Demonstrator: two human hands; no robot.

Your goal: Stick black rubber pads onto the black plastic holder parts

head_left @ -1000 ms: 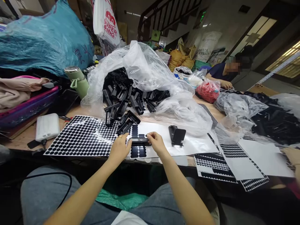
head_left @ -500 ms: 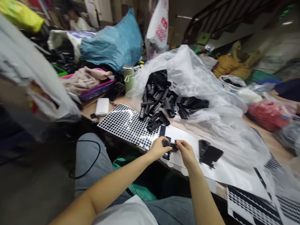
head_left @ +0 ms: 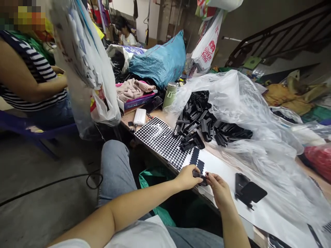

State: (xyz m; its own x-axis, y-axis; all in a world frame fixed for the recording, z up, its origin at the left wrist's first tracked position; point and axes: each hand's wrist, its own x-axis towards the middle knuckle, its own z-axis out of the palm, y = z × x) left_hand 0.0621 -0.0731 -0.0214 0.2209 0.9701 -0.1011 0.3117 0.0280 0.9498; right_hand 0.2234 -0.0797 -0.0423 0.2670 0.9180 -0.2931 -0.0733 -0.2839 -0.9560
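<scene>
My left hand [head_left: 190, 177] is closed round a small black plastic part [head_left: 201, 178] over the table's front edge. At the right end of that part, the thumb and fingers of my right hand [head_left: 219, 188] are pinched together. Something dark shows at those fingertips, too small to make out. Just beyond my hands lies a sheet of round black stickers [head_left: 161, 140], with a bare white area on its right. A heap of similar black plastic parts [head_left: 204, 120] spills from a clear plastic bag [head_left: 238, 96] behind the sheet.
To the right lies a black phone-like device [head_left: 249, 190] on white paper. A white power bank [head_left: 140, 116] and a green flask [head_left: 170, 94] stand at the left. A hanging plastic bag [head_left: 100, 79] separates me from a seated person in stripes [head_left: 33, 79].
The camera view has swung left, so the table sits further right and a seated person now shows. Both hands stay at the black plastic part, with little change in their grip.
</scene>
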